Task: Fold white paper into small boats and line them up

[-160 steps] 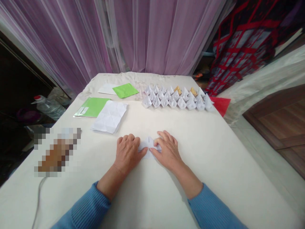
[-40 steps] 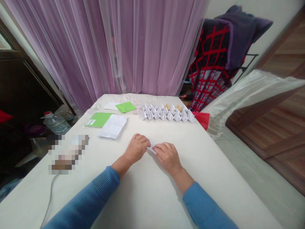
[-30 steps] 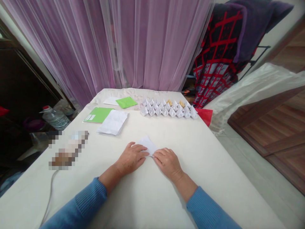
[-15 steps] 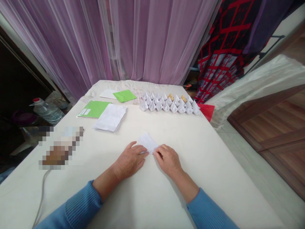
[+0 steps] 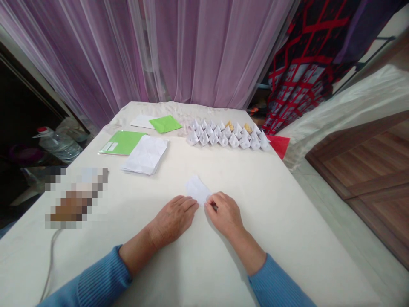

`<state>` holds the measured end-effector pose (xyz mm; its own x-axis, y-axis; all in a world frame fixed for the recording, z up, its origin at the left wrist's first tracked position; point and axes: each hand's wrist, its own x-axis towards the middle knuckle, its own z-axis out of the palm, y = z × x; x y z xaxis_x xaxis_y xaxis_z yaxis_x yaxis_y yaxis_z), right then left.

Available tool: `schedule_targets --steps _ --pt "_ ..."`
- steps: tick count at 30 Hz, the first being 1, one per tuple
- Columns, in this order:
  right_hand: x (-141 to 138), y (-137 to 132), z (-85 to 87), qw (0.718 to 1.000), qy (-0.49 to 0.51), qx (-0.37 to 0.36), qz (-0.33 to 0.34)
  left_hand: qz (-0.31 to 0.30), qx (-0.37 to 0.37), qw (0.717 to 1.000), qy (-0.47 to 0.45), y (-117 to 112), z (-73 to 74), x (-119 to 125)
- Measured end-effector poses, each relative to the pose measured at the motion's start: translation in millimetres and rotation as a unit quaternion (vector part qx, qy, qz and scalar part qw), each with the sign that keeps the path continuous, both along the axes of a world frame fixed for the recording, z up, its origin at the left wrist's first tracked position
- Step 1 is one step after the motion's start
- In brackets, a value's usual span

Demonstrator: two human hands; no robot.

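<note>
A small folded piece of white paper (image 5: 197, 189) lies on the white-covered table in front of me. Closed on its lower right corner is my right hand (image 5: 224, 212), thumb and forefinger pinched together and the other fingers curled. My left hand (image 5: 174, 216) rests flat at the paper's lower left edge, its fingers stretched out side by side and the fingertips on the paper. The left thumb is out of sight. Farther back stand rows of folded paper shapes with pointed tips (image 5: 223, 140), mostly white, a few yellowish.
To the left lie a stack of white sheets (image 5: 147, 154), a green packet (image 5: 123, 143) and a green sheet (image 5: 165, 124). A blurred-out object (image 5: 76, 196) with a cable is nearer me. Red paper (image 5: 279, 146) hangs at the right edge. A large water bottle (image 5: 59, 145) stands beyond the left edge.
My left thumb, spread out before, has drawn in under the hand, and the left fingers have come together. The right hand keeps its pinch on the paper. The view has shifted slightly.
</note>
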<state>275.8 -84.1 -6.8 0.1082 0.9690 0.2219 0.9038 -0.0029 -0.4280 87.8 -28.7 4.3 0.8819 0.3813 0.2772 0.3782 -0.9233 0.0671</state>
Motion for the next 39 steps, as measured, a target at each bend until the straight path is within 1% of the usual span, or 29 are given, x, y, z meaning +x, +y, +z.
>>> schedule_targets --steps 5,9,12,16,18,23,28,32,33,35,37,39 --pt "-1 -2 -2.1 1.0 0.008 0.005 -0.009 0.01 -0.015 0.999 0.037 -2 4.2 2" --pt "3 -5 -12.0 0.998 -0.016 0.04 -0.041 0.029 -0.027 0.998 0.054 -4 3.8 4" --pt "4 -6 -19.9 0.996 -0.056 0.058 -0.047 0.038 -0.037 0.997 0.056 -5 3.5 5" --pt "2 -3 -24.1 0.994 -0.083 0.047 -0.059 0.048 -0.044 0.996 0.056 -6 4.2 6" --pt "1 -1 -24.2 0.993 -0.085 0.037 -0.072 0.051 -0.046 0.996 0.056 -7 4.6 6" --pt "4 -2 -24.3 0.993 -0.085 0.002 -0.076 0.052 -0.055 0.996 0.053 -5 5.2 5" --pt "12 -6 -26.1 0.993 -0.085 0.004 -0.082 0.054 -0.053 0.996 0.051 -5 5.9 5" --pt "18 -7 -27.9 0.993 -0.085 0.009 -0.08 0.054 -0.049 0.996 0.05 -3 10.1 7" --pt "19 -7 -28.0 0.994 -0.08 0.019 -0.078 0.054 -0.05 0.996 0.049 0 11.8 9" --pt "21 -8 -27.0 0.994 -0.059 0.061 -0.069 0.049 -0.059 0.996 0.055 8 15.8 13" --pt "22 -11 -24.0 0.991 -0.023 0.116 -0.055 0.041 -0.082 0.993 0.077 20 19.9 18" --pt "21 -17 -19.2 0.989 0.009 0.146 -0.03 0.035 -0.11 0.989 0.092 34 23.5 24"
